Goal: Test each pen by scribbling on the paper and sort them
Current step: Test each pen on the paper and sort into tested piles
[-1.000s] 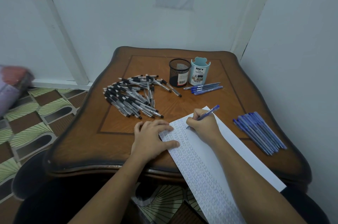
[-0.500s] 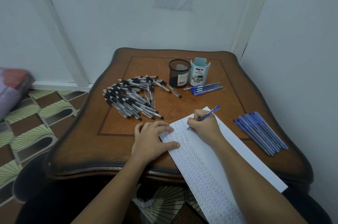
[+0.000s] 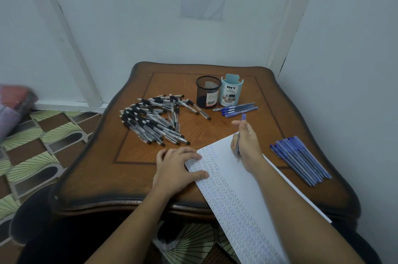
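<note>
pen work sits mid-table: the blue pen [image 3: 243, 117] is in the right hand [image 3: 246, 145], whose fingers are curled round its barrel. its long axis runs almost straight away from the person, with the upper end poking out past the hand toward the far cups and the writing end down over the far right part of the paper [image 3: 237, 188]. most of the barrel is buried in the hand, and hand and pen are smeared, so whether the tip touches the sheet cannot be told. the left hand [image 3: 175, 168] lies flat with fingers spread, fingertips and thumb on the paper's left edge. the paper's near end hangs off the table [image 3: 97, 173] and is cut by the frame. a black mesh cup [image 3: 207, 92] and a pale blue organizer [image 3: 231, 91] stand side by side at the back; the organizer's wall hides its inside, and the mesh cup's inside is dark. a few blue pens [image 3: 237, 109] lie just before them, black pens [image 3: 155, 119] are heaped to the left, and a row of blue pens [image 3: 301, 160] lies to the right.
</note>
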A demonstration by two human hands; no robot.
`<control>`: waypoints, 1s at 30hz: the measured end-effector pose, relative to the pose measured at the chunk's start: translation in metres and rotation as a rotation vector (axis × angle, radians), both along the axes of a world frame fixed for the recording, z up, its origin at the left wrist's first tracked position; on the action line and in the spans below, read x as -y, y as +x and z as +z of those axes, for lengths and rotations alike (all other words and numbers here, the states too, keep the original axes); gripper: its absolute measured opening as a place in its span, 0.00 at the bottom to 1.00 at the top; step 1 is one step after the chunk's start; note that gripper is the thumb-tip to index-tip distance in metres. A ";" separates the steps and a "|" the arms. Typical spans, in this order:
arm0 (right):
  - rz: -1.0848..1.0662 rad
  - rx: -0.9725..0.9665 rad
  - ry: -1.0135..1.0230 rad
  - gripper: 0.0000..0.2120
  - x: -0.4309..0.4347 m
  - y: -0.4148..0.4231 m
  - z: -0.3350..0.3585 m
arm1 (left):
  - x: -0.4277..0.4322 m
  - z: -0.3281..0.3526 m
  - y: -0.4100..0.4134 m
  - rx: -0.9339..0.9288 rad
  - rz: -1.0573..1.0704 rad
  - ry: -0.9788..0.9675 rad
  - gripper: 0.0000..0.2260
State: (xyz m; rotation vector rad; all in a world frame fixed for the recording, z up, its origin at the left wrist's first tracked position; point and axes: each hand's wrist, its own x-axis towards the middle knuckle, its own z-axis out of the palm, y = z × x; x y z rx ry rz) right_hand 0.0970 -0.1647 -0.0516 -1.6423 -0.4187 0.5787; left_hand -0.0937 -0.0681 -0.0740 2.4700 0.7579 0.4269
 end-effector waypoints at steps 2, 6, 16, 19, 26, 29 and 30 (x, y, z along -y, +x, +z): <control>-0.004 0.011 -0.035 0.19 -0.001 -0.002 0.004 | 0.000 0.000 0.000 0.005 0.002 0.001 0.32; -0.007 -0.037 0.001 0.16 -0.001 0.000 0.007 | 0.001 0.001 0.000 0.003 -0.001 0.008 0.32; 0.055 -0.010 -0.073 0.13 0.016 0.023 0.029 | 0.001 0.002 -0.002 -0.001 -0.002 0.007 0.31; 0.075 0.387 -0.342 0.10 0.043 0.050 0.034 | 0.001 0.001 -0.003 0.001 0.000 0.012 0.31; -0.101 0.543 -0.607 0.12 0.126 0.111 0.043 | 0.001 0.002 -0.002 -0.007 0.003 0.019 0.31; -0.146 0.482 -0.718 0.11 0.147 0.119 0.036 | 0.001 0.002 -0.001 0.002 0.004 0.015 0.31; -0.137 0.473 -0.740 0.10 0.151 0.119 0.033 | 0.001 0.002 -0.001 0.001 0.004 0.017 0.31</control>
